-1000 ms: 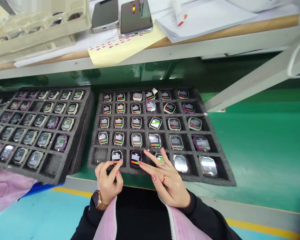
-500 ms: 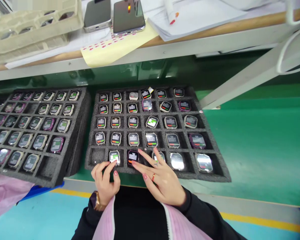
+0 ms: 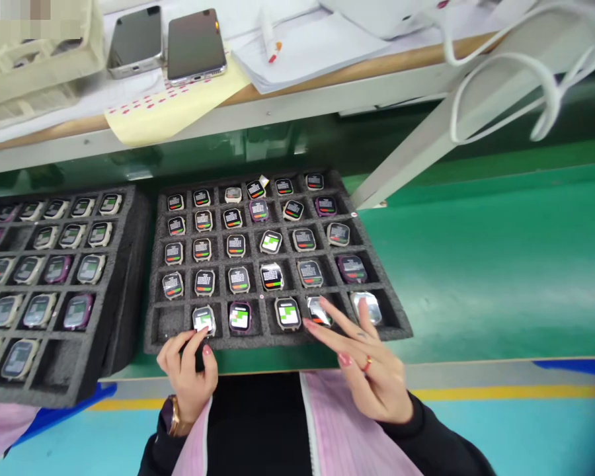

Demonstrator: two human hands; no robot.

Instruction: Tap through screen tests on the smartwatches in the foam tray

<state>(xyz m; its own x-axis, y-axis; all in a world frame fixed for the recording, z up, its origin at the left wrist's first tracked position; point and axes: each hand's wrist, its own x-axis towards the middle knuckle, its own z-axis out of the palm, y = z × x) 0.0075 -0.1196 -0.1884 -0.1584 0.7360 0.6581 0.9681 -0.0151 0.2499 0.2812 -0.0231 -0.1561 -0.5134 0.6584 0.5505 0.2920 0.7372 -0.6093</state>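
— Left hand (image 3: 187,370)?
— Released, holding nothing; its forefinger touches a watch (image 3: 203,320) in the near row of the foam tray (image 3: 277,340).
— Right hand (image 3: 371,370)?
— Also loose, fingers spread over the glossy watch (image 3: 318,309) two cells further right.
— Room?
— Tray's near edge lies just under both hands. Bare green counter (image 3: 486,264) to the right; a second tray (image 3: 54,370) crowds the left.
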